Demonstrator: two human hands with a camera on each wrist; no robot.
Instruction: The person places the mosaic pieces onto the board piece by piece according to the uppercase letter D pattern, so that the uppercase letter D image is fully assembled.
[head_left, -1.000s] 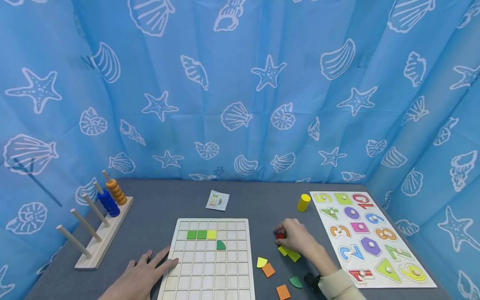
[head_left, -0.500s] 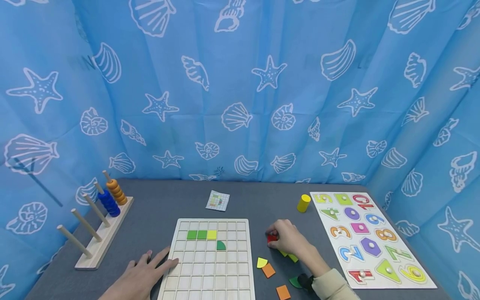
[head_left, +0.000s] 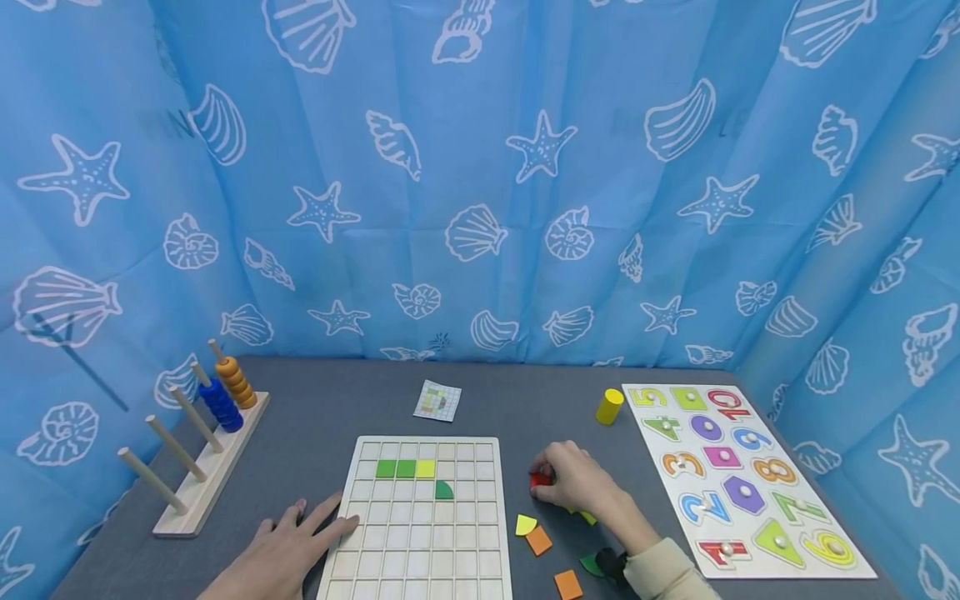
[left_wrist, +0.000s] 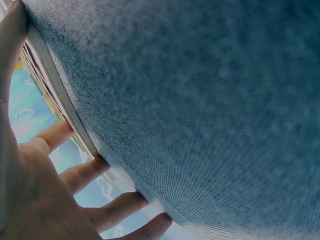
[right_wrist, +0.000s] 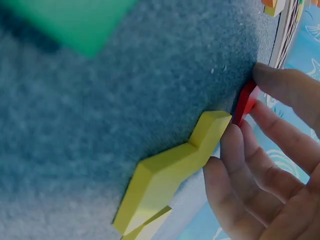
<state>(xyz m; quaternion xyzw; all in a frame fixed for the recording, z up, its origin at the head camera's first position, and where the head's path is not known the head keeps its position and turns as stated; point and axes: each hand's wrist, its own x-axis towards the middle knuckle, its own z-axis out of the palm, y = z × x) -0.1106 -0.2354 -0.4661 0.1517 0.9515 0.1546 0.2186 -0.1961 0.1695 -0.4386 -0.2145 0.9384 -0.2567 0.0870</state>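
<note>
My right hand (head_left: 573, 475) pinches a small flat red piece (right_wrist: 245, 102) between thumb and fingers, close over the table right of the board. Yellow-green pieces (right_wrist: 165, 170) lie beside its lower fingers, mostly hidden under the hand in the head view. My left hand (head_left: 281, 546) rests with fingers spread on the table, its thumb on the left edge of a pale wooden grid board (head_left: 416, 537). Set in the board are two green squares (head_left: 386, 469), a yellow square (head_left: 425, 469) and a green quarter-circle (head_left: 444, 490).
Orange squares (head_left: 538, 541), a yellow quarter-circle (head_left: 525, 525) and a green piece (head_left: 591, 565) lie right of the board. Behind it are a pattern card (head_left: 437, 401) and a yellow cylinder (head_left: 610, 407). A bead stacker (head_left: 210, 467) stands left, a number puzzle (head_left: 722, 457) right.
My right hand has shifted left toward the board with the red piece, away from the yellow-green pieces, and slowed in the last half second. The left hand stays in place.
</note>
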